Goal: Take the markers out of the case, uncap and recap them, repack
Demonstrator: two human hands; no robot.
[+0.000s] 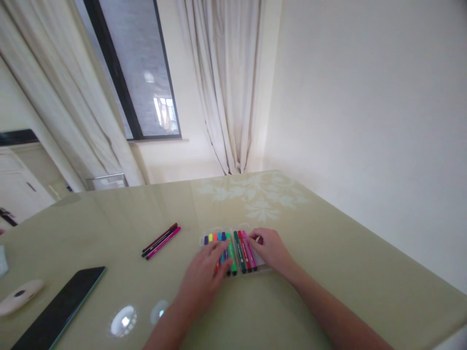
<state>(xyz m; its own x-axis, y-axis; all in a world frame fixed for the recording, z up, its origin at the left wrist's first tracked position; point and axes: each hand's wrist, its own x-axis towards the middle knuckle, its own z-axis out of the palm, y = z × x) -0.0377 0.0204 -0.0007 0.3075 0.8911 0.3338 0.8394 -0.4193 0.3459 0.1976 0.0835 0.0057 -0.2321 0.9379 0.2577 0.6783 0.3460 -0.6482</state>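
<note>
A clear plastic marker case (239, 274) lies on the table, with markers side by side in both halves. My left hand (207, 272) rests over the left half, fingers apart; it covers part of several markers there, and a bright green marker (231, 255) shows beside its fingertips. In the right half sit a dark green marker (240, 252), a red marker (244, 250) and a pink marker (249, 251). At the pink marker's upper part, the fingers of my right hand (269, 247) are closed in a pinch. Its palm hides part of the case's right side.
Three loose markers (160, 241), dark and pink, lie on the table (120, 218) left of the case. Nearer on the left are a black tablet-like slab (63, 306) and a pale oval object (21, 296). A white wall (365, 121) runs along the table's right edge.
</note>
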